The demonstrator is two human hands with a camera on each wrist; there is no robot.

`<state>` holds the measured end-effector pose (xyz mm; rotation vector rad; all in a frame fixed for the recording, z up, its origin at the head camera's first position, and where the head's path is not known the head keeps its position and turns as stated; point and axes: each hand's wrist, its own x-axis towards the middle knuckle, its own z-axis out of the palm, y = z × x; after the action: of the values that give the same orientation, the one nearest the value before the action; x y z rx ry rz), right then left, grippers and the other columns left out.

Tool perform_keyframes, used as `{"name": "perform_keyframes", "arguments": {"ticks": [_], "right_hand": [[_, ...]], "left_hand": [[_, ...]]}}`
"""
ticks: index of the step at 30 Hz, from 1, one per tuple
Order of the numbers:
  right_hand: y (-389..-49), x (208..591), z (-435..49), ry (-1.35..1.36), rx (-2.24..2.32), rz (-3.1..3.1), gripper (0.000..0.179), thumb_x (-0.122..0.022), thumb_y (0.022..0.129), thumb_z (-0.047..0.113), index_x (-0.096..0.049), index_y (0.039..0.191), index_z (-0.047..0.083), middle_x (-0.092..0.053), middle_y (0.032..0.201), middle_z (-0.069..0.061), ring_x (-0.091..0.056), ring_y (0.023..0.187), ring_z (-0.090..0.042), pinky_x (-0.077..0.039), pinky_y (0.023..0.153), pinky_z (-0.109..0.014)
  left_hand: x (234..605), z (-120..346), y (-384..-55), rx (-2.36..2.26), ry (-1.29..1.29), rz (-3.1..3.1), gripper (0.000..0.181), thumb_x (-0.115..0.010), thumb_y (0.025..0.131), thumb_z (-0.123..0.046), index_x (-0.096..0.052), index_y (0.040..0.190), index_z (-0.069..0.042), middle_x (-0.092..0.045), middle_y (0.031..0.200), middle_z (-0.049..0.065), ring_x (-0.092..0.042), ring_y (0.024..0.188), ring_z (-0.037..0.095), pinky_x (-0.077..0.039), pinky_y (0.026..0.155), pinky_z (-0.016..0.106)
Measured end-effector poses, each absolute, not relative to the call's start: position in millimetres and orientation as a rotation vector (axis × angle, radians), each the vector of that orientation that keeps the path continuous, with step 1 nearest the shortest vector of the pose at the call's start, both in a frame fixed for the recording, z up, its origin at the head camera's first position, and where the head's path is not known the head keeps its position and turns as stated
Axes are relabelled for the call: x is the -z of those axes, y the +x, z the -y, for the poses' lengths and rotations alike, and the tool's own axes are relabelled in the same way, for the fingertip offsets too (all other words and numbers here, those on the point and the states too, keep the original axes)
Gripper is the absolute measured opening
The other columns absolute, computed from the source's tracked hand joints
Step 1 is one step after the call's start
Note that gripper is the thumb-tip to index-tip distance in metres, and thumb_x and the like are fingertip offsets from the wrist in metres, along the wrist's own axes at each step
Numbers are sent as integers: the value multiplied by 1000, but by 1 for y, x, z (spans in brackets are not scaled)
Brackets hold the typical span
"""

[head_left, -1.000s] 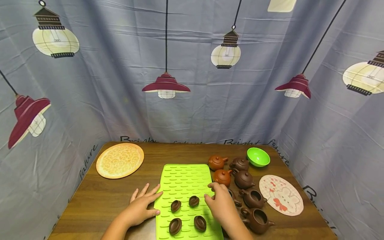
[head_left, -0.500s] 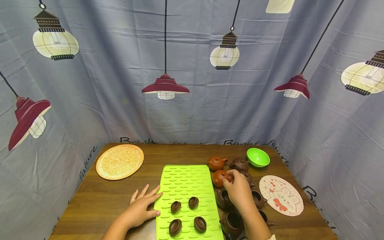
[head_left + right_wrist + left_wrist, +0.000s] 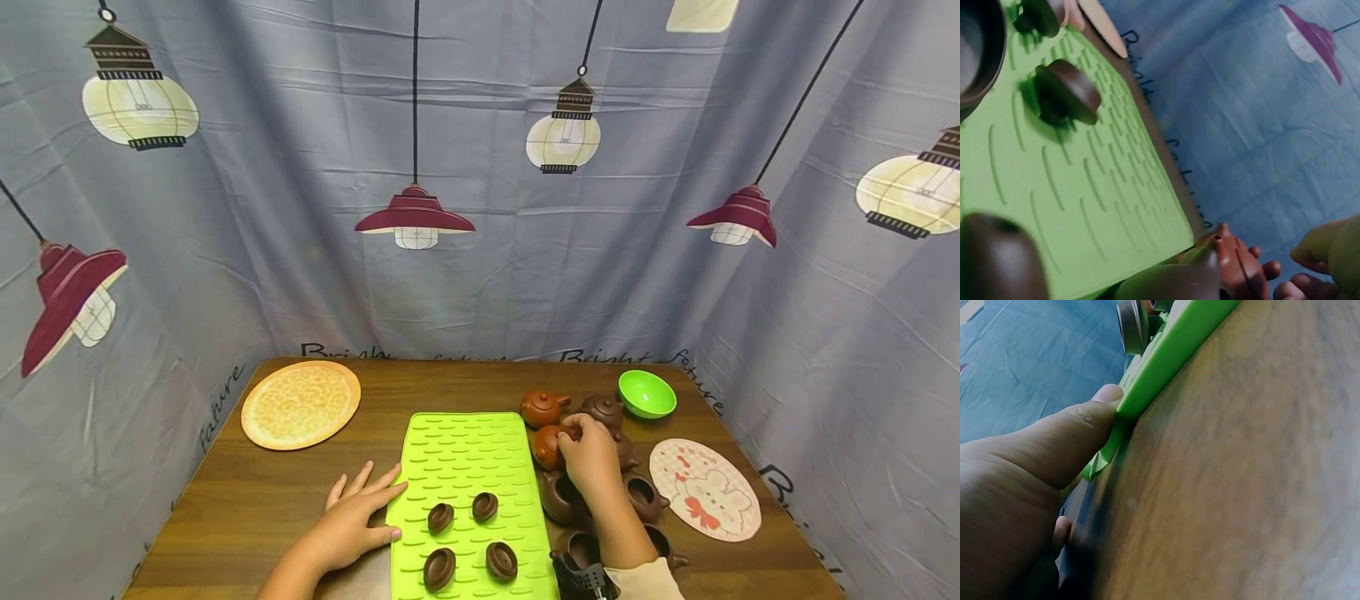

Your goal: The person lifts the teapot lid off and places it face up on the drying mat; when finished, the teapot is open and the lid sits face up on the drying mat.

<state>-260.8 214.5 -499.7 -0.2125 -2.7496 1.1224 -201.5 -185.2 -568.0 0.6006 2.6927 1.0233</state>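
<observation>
In the head view my left hand (image 3: 348, 521) lies with fingers spread at the left edge of a green ridged mat (image 3: 465, 450). The left wrist view has its thumb (image 3: 1088, 419) on the mat's edge. My right hand (image 3: 592, 458) is over the teapots, its fingertips beside an orange-brown teapot (image 3: 546, 450); whether they pinch part of it is hidden. A dark brown teapot (image 3: 625, 452) is partly behind this hand. Several dark teapot lids lie on the mat, among them one near lid (image 3: 502, 562) and one far lid (image 3: 484, 507).
Lidless dark teapots (image 3: 561, 498) stand right of the mat. Behind are a second orange-brown teapot (image 3: 542, 408), another dark teapot (image 3: 602, 408) and a green bowl (image 3: 647, 394). A rabbit placemat (image 3: 705, 489) lies right, a round yellow placemat (image 3: 300, 405) at far left.
My right hand has moved from the mat's right edge, rightward and away, to the orange-brown teapot. My left hand has stayed put.
</observation>
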Motion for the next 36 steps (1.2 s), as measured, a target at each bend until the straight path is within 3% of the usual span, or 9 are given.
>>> {"name": "perform_keyframes", "arguments": {"ticks": [5,19,28,36], "right_hand": [[-263,506,-213,-216,-1100,2774,14,-67,100,14,-69,112,8,-65,113,-15,-62,103,-32,-53,83,-48],[-265,516,-213,-199,-1100,2708,7,-71,98,12,-69,104,10,-68,106,-11,-63,94,-28,-53,76,-44],[-267,517,-214,-155,-1083,2699,16,-67,102,12,-72,117,8,-67,110,-12,-65,103,-30,-56,85,-48],[-267,519,-216,-173,-1093,2702,19,-63,106,16,-69,122,6,-67,111,-13,-64,103,-30,-55,82,-46]], "left_hand": [[569,186,-202,-1019,606,-2706,75,-75,92,-52,-51,157,-24,-29,173,-3,-7,161,47,11,119,74],[572,185,-202,-1019,598,-2710,76,-75,91,-55,-51,157,-24,-31,172,-4,-8,161,47,11,119,75],[570,183,-201,-1028,596,-2720,75,-75,92,-53,-52,156,-22,-31,172,-2,-8,161,48,12,119,75],[570,184,-200,-1023,589,-2721,75,-75,91,-53,-52,156,-22,-31,172,-2,-7,161,48,12,119,75]]}}
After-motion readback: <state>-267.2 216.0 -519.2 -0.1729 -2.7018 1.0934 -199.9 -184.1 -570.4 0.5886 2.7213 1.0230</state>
